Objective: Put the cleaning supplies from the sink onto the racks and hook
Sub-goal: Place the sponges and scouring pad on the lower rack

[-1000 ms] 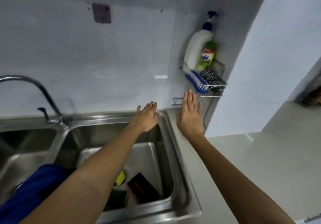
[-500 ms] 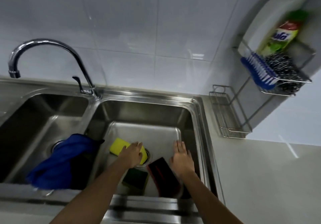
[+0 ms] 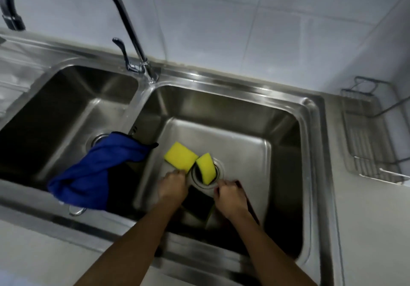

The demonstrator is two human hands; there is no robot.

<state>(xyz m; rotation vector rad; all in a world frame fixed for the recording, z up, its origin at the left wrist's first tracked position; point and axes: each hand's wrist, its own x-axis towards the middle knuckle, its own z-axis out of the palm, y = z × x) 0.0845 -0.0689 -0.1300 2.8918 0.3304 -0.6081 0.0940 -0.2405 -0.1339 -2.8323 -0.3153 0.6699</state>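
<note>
In the right basin of the steel sink [image 3: 310, 117], a flat yellow sponge [image 3: 180, 157] lies beside the drain. A second yellow sponge [image 3: 206, 168] with a dark scouring side stands tilted over the drain. My left hand [image 3: 173, 187] is curled, its fingertips on the near corner of the flat yellow sponge. My right hand [image 3: 230, 197] is closed around a dark red sponge [image 3: 251, 208], which my hand mostly hides. A dark green sponge [image 3: 197, 201] lies between my hands. A blue cloth [image 3: 99, 170] hangs over the divider between the basins.
A curved tap [image 3: 131, 26] rises behind the divider. An empty wire rack [image 3: 368, 143] stands on the counter to the right of the sink, by the tiled wall. The left basin [image 3: 66, 108] holds only the hanging cloth end.
My view has dropped closer to the sink. Both hands went from open above the sponges to curled down on them. A second yellow sponge now stands over the drain.
</note>
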